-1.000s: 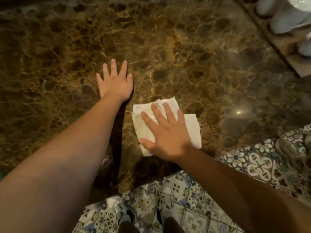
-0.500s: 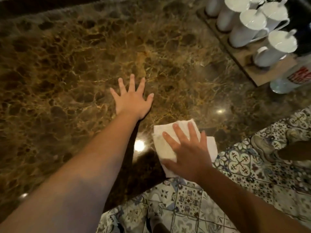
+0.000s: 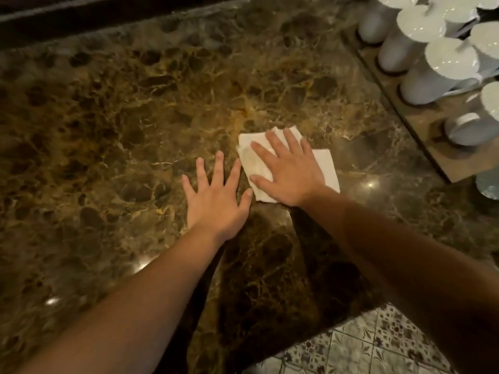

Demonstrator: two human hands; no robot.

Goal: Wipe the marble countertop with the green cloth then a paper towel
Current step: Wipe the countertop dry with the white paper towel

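paper towel (image 3: 324, 163) – folded, flat on the marble worktop (image 3: 121, 117) | right hand (image 3: 290, 170) – fingers straight, pressing it | left hand (image 3: 216, 197) just beside the towel, flat, holding nothing | we judge it light, soft, tearable – press with the palm, mid-fold

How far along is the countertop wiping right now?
The green cloth is nowhere in view, so that pass looks finished. In hand: the right hand presses a folded paper towel flat on the countertop, while the left hand rests flat beside it. How much marble is left to wipe can't be told.
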